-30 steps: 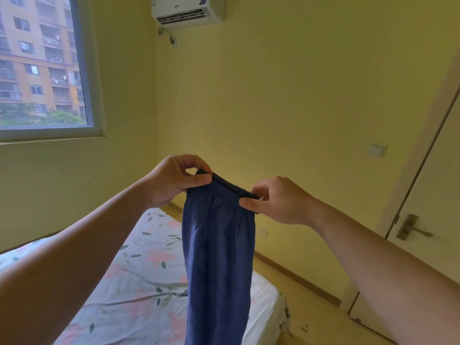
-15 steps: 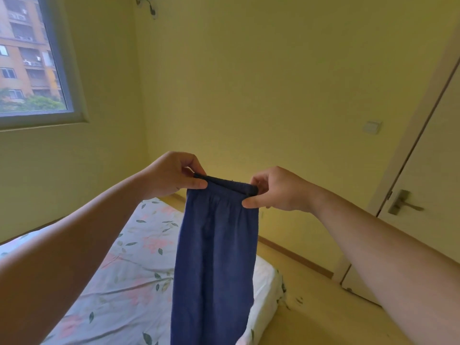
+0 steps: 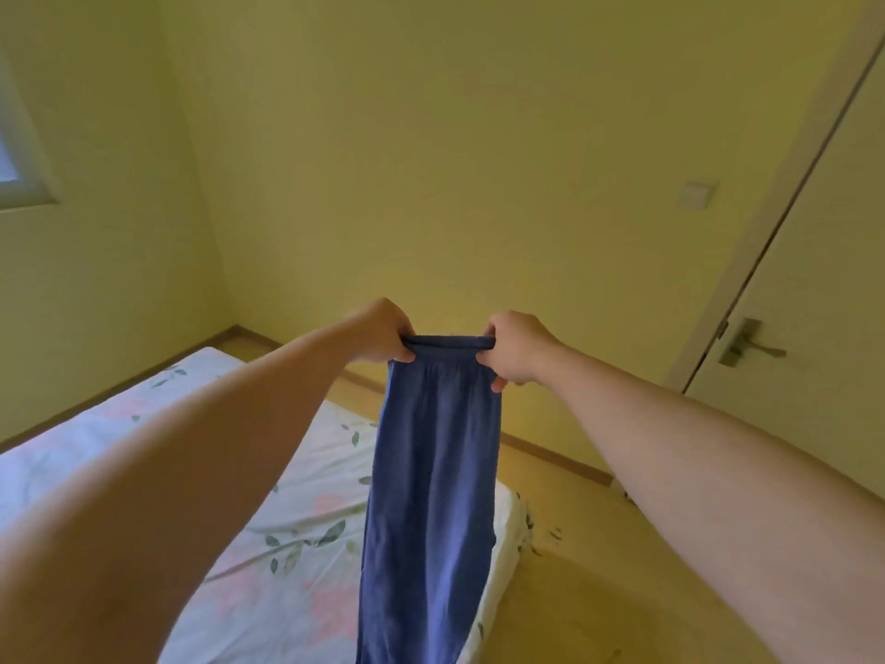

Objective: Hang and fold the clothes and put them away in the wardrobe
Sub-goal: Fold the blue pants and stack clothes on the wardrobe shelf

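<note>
1. yellow walls point(image 3: 431, 160) fill most of the view and meet in a corner beyond the far end of the bed.
2. a bed point(image 3: 287, 543) with a white floral sheet runs along the left wall. its right edge borders the wooden floor point(image 3: 598, 591).
3. a pale door point(image 3: 823, 328) stands in its frame on the right.
4. dark blue trousers point(image 3: 431, 496) hang straight down in the air over the bed's right edge. the waistband is on top, pulled level between both hands, and the lower end runs out of view at the bottom.
5. the left hand point(image 3: 378, 330) grips the left end of the waistband, its fingers point(image 3: 404, 354) curled and clamped on the cloth.
6. the right hand point(image 3: 515, 347) grips the right end the same way, fingers clamped on the band.
7. a corner of a window point(image 3: 19, 170) shows at the left.
8. a metal door handle point(image 3: 747, 347) sits level on the door.
9. a light switch point(image 3: 695, 195) is on the wall near the door frame.
</note>
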`<state>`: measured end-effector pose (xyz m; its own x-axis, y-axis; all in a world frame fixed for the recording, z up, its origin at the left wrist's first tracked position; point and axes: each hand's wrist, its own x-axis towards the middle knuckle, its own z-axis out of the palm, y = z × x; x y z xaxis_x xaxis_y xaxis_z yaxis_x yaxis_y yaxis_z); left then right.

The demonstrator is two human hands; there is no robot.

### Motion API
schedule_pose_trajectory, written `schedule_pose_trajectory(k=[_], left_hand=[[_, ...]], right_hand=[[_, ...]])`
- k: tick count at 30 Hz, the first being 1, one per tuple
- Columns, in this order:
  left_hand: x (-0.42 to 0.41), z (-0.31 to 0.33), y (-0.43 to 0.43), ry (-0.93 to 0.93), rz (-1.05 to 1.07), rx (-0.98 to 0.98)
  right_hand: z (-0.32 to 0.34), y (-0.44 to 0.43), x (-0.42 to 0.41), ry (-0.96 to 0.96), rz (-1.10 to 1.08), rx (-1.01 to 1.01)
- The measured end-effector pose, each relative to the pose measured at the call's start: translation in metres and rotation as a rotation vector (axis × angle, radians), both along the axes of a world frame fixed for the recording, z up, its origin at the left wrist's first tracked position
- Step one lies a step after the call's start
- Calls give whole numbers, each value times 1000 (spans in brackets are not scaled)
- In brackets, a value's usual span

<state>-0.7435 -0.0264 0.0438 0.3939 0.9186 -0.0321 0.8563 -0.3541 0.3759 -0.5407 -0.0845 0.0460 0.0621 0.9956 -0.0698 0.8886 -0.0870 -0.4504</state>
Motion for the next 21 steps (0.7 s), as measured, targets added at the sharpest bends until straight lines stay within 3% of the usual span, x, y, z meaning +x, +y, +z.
schedule_pose_trajectory(k=[4,11,16,21], left_hand=[[22,7,24,-210,82,45],[23,19,27,-519,123,121],[5,10,6,-568,170,140],[-39,-53,-38,-511,215,89]], right_hand=[[4,13,7,130,-100,187],[16,1,13,62,-60,502],[12,-24,-6,57,14,504],[-37,-63,-39,23,131,370]])
